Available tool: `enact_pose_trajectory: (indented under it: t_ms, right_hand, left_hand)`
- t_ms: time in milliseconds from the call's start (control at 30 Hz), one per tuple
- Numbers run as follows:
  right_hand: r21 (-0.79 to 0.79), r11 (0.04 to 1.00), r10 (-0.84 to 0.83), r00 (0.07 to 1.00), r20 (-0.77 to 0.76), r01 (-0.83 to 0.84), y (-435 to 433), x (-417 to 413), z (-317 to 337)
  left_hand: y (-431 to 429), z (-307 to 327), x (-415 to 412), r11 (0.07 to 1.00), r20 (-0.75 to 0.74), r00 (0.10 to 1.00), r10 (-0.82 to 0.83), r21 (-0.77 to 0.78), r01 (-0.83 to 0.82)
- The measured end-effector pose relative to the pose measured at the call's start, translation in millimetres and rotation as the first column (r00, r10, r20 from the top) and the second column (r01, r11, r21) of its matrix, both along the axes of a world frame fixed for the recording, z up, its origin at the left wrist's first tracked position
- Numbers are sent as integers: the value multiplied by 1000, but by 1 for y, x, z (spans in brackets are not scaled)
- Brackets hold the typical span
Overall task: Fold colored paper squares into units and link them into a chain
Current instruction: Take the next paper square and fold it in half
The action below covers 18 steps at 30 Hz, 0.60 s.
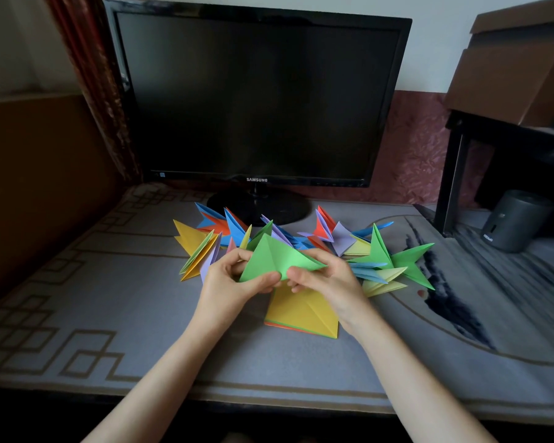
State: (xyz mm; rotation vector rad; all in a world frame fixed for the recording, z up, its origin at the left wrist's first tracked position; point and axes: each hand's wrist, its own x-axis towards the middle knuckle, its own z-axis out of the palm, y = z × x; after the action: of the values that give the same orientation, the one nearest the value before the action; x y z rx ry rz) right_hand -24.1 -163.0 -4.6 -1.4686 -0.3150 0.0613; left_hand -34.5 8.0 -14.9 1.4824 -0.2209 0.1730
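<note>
Hands come first in the head view. The left hand and the right hand meet at the middle of the desk, and both grip one green unit. The left thumb presses on the unit's lower front edge while the other fingers curl behind its left side. The right thumb pinches the fold at the bottom middle, and the right fingers wrap behind its right wing. The green unit is a creased, pointed piece. Its peak points away from the person and its right tip sticks out past the right knuckles.

Just under the hands, and a little nearer the person, a stack of squares lies flat on the desk. The top sheet is yellow, with thin orange and green edges showing along the stack's near side. The right wrist covers its right corner.

Beyond the hands, a row of folded units curves from left of the left hand round to the right of the right hand. The units are yellow, lilac, blue, orange, pink, green and pale yellow, their spikes fanning outward. How each one joins the next cannot be made out.

Farther behind the hands stands a dark monitor. A reddish curtain hangs beyond the left hand. Far off to the right of the right hand are a cardboard box and a grey cylinder.
</note>
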Motion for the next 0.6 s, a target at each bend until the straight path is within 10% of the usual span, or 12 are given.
enact_pose_trajectory:
  t_ms: [600]
  right_hand:
    - [21, 995, -97, 993, -62, 99, 0, 3, -2]
  left_hand:
    - [-4, -1, -1, 995, 3, 1000, 5, -101, -5]
